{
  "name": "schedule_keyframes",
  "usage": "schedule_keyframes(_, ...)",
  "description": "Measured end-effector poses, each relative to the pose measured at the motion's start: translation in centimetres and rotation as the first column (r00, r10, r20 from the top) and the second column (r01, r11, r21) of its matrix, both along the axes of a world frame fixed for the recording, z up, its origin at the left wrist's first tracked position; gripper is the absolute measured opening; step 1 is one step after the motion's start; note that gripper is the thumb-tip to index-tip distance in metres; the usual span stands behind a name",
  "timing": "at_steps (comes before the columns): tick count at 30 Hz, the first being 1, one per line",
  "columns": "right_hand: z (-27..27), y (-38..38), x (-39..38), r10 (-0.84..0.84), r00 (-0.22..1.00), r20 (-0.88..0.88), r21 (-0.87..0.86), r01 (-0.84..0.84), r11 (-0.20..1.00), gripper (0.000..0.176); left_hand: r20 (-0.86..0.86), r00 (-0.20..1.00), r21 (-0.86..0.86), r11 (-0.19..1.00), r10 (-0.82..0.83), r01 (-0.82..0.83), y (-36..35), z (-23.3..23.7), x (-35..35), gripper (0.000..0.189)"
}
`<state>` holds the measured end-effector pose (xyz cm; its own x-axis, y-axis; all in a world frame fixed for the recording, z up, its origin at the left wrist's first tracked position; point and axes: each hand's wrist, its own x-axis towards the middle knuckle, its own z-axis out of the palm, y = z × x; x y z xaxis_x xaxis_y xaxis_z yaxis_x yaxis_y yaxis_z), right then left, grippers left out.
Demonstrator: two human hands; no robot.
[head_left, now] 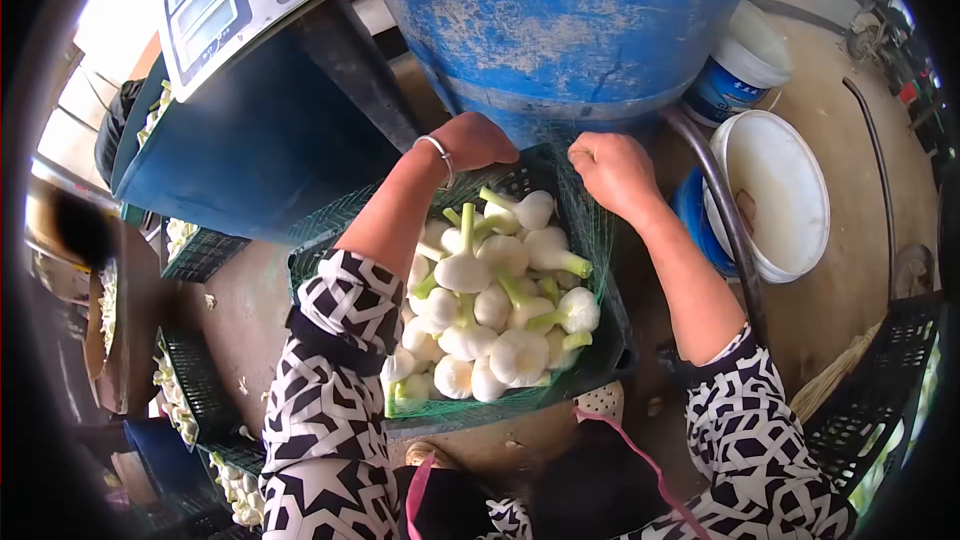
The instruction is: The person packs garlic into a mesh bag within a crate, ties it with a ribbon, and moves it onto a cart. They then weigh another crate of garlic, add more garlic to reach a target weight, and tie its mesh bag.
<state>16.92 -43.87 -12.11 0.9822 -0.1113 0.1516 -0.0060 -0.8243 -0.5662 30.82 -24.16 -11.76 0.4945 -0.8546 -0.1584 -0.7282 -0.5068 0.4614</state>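
Observation:
A dark plastic crate (622, 325) stands in front of me, lined with thin green mesh netting (590, 225). Inside lies a heap of white garlic bulbs (490, 290) with short green stems. My left hand (478, 143), a silver bangle on its wrist, is closed at the crate's far edge and grips the netting; its fingertips are mostly hidden. Across from it, at the far right corner, my right hand (610, 172) is closed in a pinch on the netting. Fine green strands stretch between the two fists.
A large blue barrel (560, 25) stands just beyond my hands. A scale display (255, 0) overhangs the upper left, above a dark blue tub (250, 160). White buckets (765, 195) and a curved metal bar (720, 200) are at right. Crates of garlic (190, 390) line the left.

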Motion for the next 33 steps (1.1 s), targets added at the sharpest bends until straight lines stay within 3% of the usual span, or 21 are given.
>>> schedule_keyframes(1, -0.2, -0.1, 0.3, -0.017, 1.000, 0.009, -0.015, 0.018, 1.000, 0.016, -0.002, 1.000, 0.007, 1.000, 0.005, -0.005, -0.1, -0.4, 0.6, 0.055)
schedule_keyframes(3, -1.3, -0.2, 1.4, -0.023, 0.999, 0.021, 0.048, 0.022, 0.999, 0.018, 0.411, 0.880, 0.267, 0.954, -0.239, 0.135, -1.0, 0.8, 0.2, 0.032)
schedule_keyframes(4, -1.9, -0.4, 2.5, -0.069, 0.997, 0.046, 0.243, 0.056, 0.968, 0.019, 0.405, 0.882, 0.277, 0.952, -0.241, 0.133, -1.3, 0.8, -0.1, 0.032)
schedule_keyframes(5, -2.6, -0.2, 3.4, -0.114, 0.992, 0.059, 0.439, 0.076, 0.895, 0.020, -0.038, 0.976, 0.032, 0.976, 0.217, -0.215, -1.4, 0.5, -0.3, 0.027)
schedule_keyframes(6, -3.0, 0.0, 3.9, -0.114, 0.991, 0.075, 0.418, 0.073, 0.906, 0.022, -0.531, 0.686, -0.034, 0.796, 0.498, -0.604, -1.6, 0.4, -0.5, 0.022)
schedule_keyframes(10, -3.4, 1.2, 4.6, -0.086, 0.979, 0.187, 0.422, -0.001, 0.907, 0.018, -0.501, 0.697, -0.134, 0.750, 0.512, -0.647, -2.6, -1.5, -0.6, 0.016)
schedule_keyframes(11, -2.4, 1.7, 4.1, -0.083, 0.979, 0.185, 0.426, -0.004, 0.905, 0.018, -0.479, 0.716, -0.235, 0.712, 0.508, -0.662, -2.6, -1.7, -1.0, 0.016)
schedule_keyframes(13, 0.9, 2.8, 2.0, 0.071, 0.867, 0.494, 0.290, -0.241, 0.926, 0.010, -0.452, 0.730, -0.330, 0.665, 0.512, -0.671, -1.9, -1.2, -2.4, 0.016)
schedule_keyframes(15, 2.2, 3.4, -0.4, 0.165, 0.810, 0.563, 0.200, -0.327, 0.924, 0.005, -0.161, 0.847, -0.501, 0.697, 0.507, -0.513, -0.9, 1.5, -5.5, 0.015)
schedule_keyframes(17, 2.5, 4.3, -2.5, 0.243, 0.697, 0.674, 0.127, -0.433, 0.892, 0.007, -0.011, 0.902, -0.546, 0.753, 0.431, -0.367, 1.1, 2.0, -8.5, 0.013)
schedule_keyframes(19, 4.3, 4.3, -5.8, 0.450, 0.651, 0.611, -0.027, -0.551, 0.834, 0.011, -0.004, 0.958, -0.485, 0.837, 0.287, -0.253, 3.8, 1.6, -11.7, 0.014)
schedule_keyframes(21, 5.4, 3.5, -8.2, 0.513, 0.658, 0.552, -0.083, -0.569, 0.818, 0.013, -0.079, 0.960, -0.488, 0.829, 0.268, -0.272, 5.4, 3.1, -14.6, 0.015)
schedule_keyframes(22, 6.0, 2.9, -9.0, 0.574, 0.658, 0.487, -0.136, -0.593, 0.794, 0.015, -0.164, 0.934, -0.461, 0.812, 0.317, -0.357, 6.7, 3.9, -15.6, 0.017)
schedule_keyframes(25, 9.0, 0.4, -10.0, 0.456, 0.734, 0.504, -0.108, -0.470, 0.876, 0.017, -0.241, 0.776, -0.512, 0.603, 0.583, -0.612, 13.4, 6.5, -17.3, 0.022)
schedule_keyframes(26, 9.7, -0.2, -10.4, 0.373, 0.755, 0.540, -0.056, -0.410, 0.910, 0.015, -0.255, 0.756, -0.637, 0.483, 0.603, -0.600, 16.1, 7.3, -17.8, 0.025)
schedule_keyframes(27, 10.4, -0.3, -11.0, 0.292, 0.769, 0.569, -0.080, -0.301, 0.950, 0.011, -0.087, 0.671, -0.739, 0.403, 0.736, -0.539, 18.3, 8.7, -18.5, 0.020)
schedule_keyframes(28, 10.7, 0.1, -11.9, 0.014, 0.856, 0.517, 0.271, -0.179, 0.946, 0.009, 0.022, 0.514, -0.807, 0.319, 0.858, -0.497, 21.5, 9.3, -19.1, 0.027)
schedule_keyframes(29, 10.7, -0.7, -12.3, -0.118, 0.856, 0.503, 0.422, -0.124, 0.898, 0.013, -0.166, 0.511, -0.907, 0.074, 0.843, -0.415, 23.4, 10.5, -20.1, 0.032)
schedule_keyframes(30, 10.3, -1.8, -11.8, -0.108, 0.765, 0.635, 0.547, -0.347, 0.762, 0.018, -0.225, 0.335, -0.908, -0.072, 0.915, -0.412, 26.5, 11.2, -21.1, 0.039)
schedule_keyframes(31, 10.1, -2.0, -12.4, -0.086, 0.785, 0.613, 0.519, -0.319, 0.793, 0.022, -0.265, 0.345, -0.895, -0.097, 0.900, -0.434, 27.9, 11.0, -21.8, 0.040)
schedule_keyframes(33, 10.8, -3.2, -12.8, -0.087, 0.740, 0.667, 0.619, -0.485, 0.618, 0.025, -0.156, 0.237, -0.806, 0.015, 0.959, -0.592, 34.2, 8.8, -23.9, 0.053)
